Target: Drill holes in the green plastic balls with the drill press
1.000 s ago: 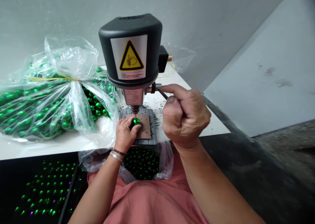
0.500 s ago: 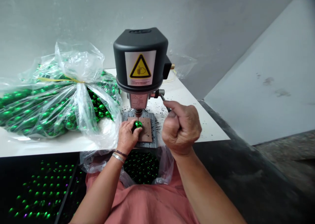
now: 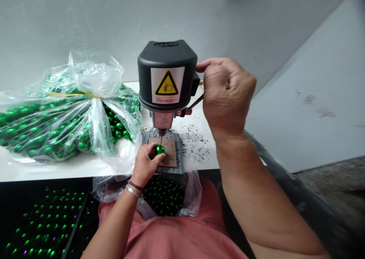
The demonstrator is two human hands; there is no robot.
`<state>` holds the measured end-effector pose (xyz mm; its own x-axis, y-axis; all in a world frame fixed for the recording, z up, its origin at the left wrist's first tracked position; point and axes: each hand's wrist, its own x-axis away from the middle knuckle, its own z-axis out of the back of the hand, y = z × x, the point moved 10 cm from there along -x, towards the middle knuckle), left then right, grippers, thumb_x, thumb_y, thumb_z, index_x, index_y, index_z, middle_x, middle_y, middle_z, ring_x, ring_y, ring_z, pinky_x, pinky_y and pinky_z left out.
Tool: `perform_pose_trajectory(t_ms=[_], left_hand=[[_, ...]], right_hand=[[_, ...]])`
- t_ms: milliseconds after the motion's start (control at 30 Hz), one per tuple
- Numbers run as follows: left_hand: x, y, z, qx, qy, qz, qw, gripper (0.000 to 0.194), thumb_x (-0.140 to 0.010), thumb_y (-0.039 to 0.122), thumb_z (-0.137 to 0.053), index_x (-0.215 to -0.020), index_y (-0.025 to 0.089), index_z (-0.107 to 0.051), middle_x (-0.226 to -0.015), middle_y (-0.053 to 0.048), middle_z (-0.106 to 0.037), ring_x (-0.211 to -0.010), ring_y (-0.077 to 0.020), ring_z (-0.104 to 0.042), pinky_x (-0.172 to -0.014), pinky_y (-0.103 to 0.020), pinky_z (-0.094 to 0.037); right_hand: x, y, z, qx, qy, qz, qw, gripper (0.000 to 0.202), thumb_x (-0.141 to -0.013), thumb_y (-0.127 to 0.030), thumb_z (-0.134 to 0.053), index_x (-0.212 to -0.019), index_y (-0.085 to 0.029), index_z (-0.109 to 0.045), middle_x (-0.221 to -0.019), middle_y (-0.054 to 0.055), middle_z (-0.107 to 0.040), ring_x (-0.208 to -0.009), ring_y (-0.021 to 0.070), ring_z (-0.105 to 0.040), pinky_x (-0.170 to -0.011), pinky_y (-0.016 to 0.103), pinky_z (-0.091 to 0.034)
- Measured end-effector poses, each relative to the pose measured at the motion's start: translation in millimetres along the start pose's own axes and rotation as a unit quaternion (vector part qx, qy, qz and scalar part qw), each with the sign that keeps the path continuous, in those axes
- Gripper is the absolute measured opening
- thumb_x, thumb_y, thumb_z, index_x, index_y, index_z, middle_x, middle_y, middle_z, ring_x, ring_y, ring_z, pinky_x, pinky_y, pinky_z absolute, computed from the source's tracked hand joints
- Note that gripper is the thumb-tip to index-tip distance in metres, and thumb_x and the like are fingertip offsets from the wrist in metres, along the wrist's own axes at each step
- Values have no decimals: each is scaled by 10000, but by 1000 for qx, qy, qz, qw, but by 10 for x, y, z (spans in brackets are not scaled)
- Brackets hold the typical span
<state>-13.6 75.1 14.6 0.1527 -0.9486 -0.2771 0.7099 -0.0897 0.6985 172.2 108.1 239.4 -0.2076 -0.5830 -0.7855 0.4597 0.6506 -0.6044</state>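
My left hand (image 3: 146, 162) pinches a shiny green ball (image 3: 161, 149) between thumb and fingers. The ball rests on a brown board (image 3: 170, 156) lying on the grey base (image 3: 179, 167) of a small drill press (image 3: 167, 76). Straight above the ball points the thin drill bit (image 3: 161, 140); whether it touches the ball I cannot tell. My right hand (image 3: 229, 95) is closed around the end of the press's feed lever (image 3: 197, 101), raised beside the black motor housing. Its palm side and most of the lever's end are hidden.
A tied clear plastic bag (image 3: 97, 111) full of green balls lies left on the white table (image 3: 76, 171). Dark shavings (image 3: 196, 141) litter the tabletop. An open bag (image 3: 192, 198) of green balls sits at my lap, with more balls (image 3: 48, 221) low at the left.
My right hand has swung the lever upward, from below the motor housing to beside it. The bit has risen relative to the ball. My left hand keeps hold of the ball.
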Motion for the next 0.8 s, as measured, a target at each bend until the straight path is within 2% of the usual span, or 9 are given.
perform_pose_trajectory(t_ms=[133,233,300,333,433,467,567,667,800], left_hand=[[244,275,31,13,-130,-83,988,361,-739,345,-600,-1066,194,-600,-996,-68,-635,-948,-187,-564,-857,-333,-456],[377,426,123,22,-171,-128,977,412,-725,370,-615,-1108,219,-597,-1060,-77,-623,-995,-194,-559,-878,-328,-457],[302,347,281,31,-119,-104,987,401,-742,375,-593,-1106,208,-599,-1096,-89,-610,-967,-186,-576,-850,-312,-474],[217,237,407,29,-62,-75,995,371,-766,366,-560,-1093,197,-604,-1097,-92,-610,-944,-182,-584,-833,-310,-480],[-51,-284,828,-34,140,53,988,309,-831,282,-418,-1032,159,-618,-1044,-108,-626,-940,-205,-583,-849,-356,-462],[-150,-478,876,-70,159,102,980,312,-822,239,-398,-1014,134,-620,-1023,-127,-631,-959,-227,-576,-868,-381,-447],[-531,-843,747,-183,87,140,969,347,-755,185,-438,-1037,63,-600,-1055,-191,-605,-1053,-287,-530,-926,-410,-396],[-797,-912,525,-249,17,75,966,383,-768,262,-438,-1076,86,-583,-1129,-183,-562,-1102,-288,-495,-961,-412,-361],[-824,-954,279,-308,-51,27,950,369,-757,341,-462,-994,113,-631,-1086,-173,-553,-1101,-298,-477,-972,-419,-346]], right_hand=[[8,21,-2,-2,8,7,1000,299,-817,-189,-379,-779,-118,-667,-529,-49,-454,-497,12,-390,-569,183,-342],[34,26,20,-8,23,16,1000,271,-817,-167,-401,-767,-111,-662,-532,-48,-464,-485,9,-366,-533,177,-310],[37,16,30,-12,32,22,999,250,-806,-139,-420,-752,-102,-661,-526,-45,-468,-475,11,-347,-509,179,-291],[36,9,28,-14,33,24,999,247,-802,-130,-421,-750,-100,-661,-521,-43,-468,-473,13,-341,-501,180,-284],[32,-2,14,-16,27,23,999,257,-800,-127,-411,-759,-99,-664,-528,-37,-482,-481,19,-354,-505,183,-291],[31,-4,15,-16,26,22,999,257,-800,-130,-412,-759,-100,-664,-536,-35,-491,-487,20,-365,-511,184,-298],[28,-11,25,-20,25,22,999,247,-795,-133,-423,-754,-105,-664,-549,-30,-522,-496,24,-396,-514,184,-311],[21,-13,28,-28,23,22,999,244,-795,-133,-424,-740,-109,-660,-573,-26,-562,-510,28,-428,-512,182,-322],[14,6,29,-33,25,13,999,234,-798,-126,-427,-721,-108,-647,-625,-19,-601,-546,28,-462,-545,178,-358]])
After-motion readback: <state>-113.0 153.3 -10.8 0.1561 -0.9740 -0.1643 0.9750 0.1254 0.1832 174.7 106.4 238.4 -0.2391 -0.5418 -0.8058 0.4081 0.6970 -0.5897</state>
